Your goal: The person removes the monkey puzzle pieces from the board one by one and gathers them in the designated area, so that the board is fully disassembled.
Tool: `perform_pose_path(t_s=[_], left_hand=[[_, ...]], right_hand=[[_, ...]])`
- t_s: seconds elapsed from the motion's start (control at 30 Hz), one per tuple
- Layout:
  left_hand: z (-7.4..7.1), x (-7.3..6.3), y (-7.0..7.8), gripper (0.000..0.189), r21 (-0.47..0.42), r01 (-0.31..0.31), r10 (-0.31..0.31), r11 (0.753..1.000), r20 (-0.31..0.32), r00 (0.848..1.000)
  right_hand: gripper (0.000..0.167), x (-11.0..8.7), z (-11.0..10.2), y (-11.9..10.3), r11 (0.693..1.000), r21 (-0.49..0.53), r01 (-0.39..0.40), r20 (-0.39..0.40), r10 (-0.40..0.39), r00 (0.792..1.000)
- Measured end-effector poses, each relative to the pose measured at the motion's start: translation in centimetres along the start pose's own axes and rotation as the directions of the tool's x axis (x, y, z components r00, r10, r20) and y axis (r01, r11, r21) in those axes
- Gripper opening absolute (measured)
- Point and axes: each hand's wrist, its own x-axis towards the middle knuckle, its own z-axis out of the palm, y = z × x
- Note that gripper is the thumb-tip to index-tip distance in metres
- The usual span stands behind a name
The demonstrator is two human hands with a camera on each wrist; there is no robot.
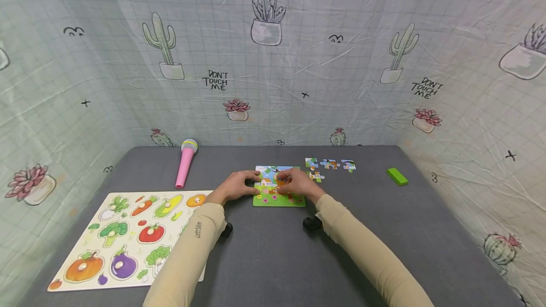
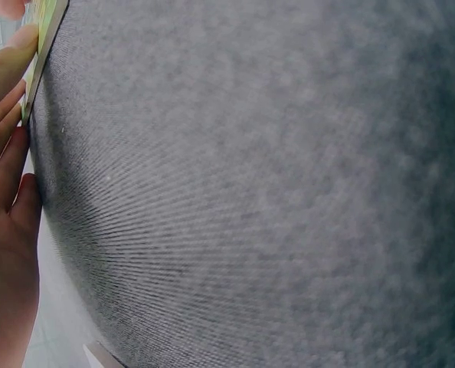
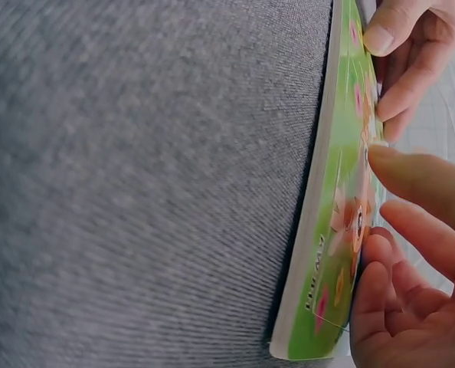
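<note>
A jigsaw puzzle board (image 1: 260, 203), with a green lower part and a picture of a house and animals, lies flat in the middle of the table. My left hand (image 1: 236, 186) rests at its left side, fingers extended at the upper edge and thumb low on the border. Over the centre of the board, the thumb and fingers of my right hand (image 1: 298, 184) pinch a puzzle piece (image 1: 280, 182), partly hidden, with orange on it. From the right wrist, the thumb and forefinger appear right at the picture surface of the puzzle board (image 3: 327, 192).
Several loose puzzle pieces (image 1: 330, 164) lie beyond the board to the right. A green block (image 1: 397, 176) sits farther right. On the left are a pink toy microphone (image 1: 184, 165) and a large vegetable peg board (image 1: 128, 203), partly under the left forearm. A patterned cloth (image 1: 273, 70) hangs behind.
</note>
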Motion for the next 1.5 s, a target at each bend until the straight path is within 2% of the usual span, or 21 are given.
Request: perform_pose_path(t_s=[0.23, 0.57, 0.8, 0.93, 1.17, 1.27, 1.5], left_hand=[[0.04, 0.10, -0.04, 0.046, -0.004, 0.008, -0.008, 1.000, 0.004, 1.000], [0.00, -0.05, 0.15, 0.045, 0.008, -0.010, 0.010, 1.000, -0.009, 1.000], [0.07, -0.02, 0.13, 0.044, 0.005, -0.025, 0.025, 1.000, -0.013, 1.000], [0.09, -0.03, 0.01, 0.044, 0.010, -0.028, 0.028, 1.000, -0.015, 0.999], [0.03, -0.04, -0.04, 0.045, 0.008, -0.027, 0.027, 1.000, -0.010, 1.000], [0.02, 0.01, -0.11, 0.045, 0.010, -0.028, 0.028, 1.000, -0.007, 1.000], [0.03, 0.06, -0.11, 0.045, -0.002, -0.012, 0.012, 1.000, -0.001, 1.000]], right_hand=[[0.047, 0.21, -0.30, -0.19, 0.989, -0.127, 0.070, 0.054, -0.064, 0.997], [0.037, 0.50, -0.49, -0.37, 0.979, -0.128, 0.159, 0.099, -0.147, 0.984], [0.048, 0.27, -0.38, -0.62, 0.982, -0.150, 0.113, 0.078, -0.103, 0.992], [0.047, 0.24, -0.29, -0.56, 0.982, -0.152, 0.114, 0.072, -0.104, 0.992], [0.044, 0.21, -0.11, -0.46, 0.990, -0.129, 0.048, 0.043, -0.043, 0.998], [0.041, 0.18, -0.05, -0.45, 0.991, -0.123, 0.044, 0.023, -0.041, 0.999], [0.033, 0.16, 0.01, -0.54, 0.988, -0.117, 0.097, -0.015, -0.099, 0.995]])
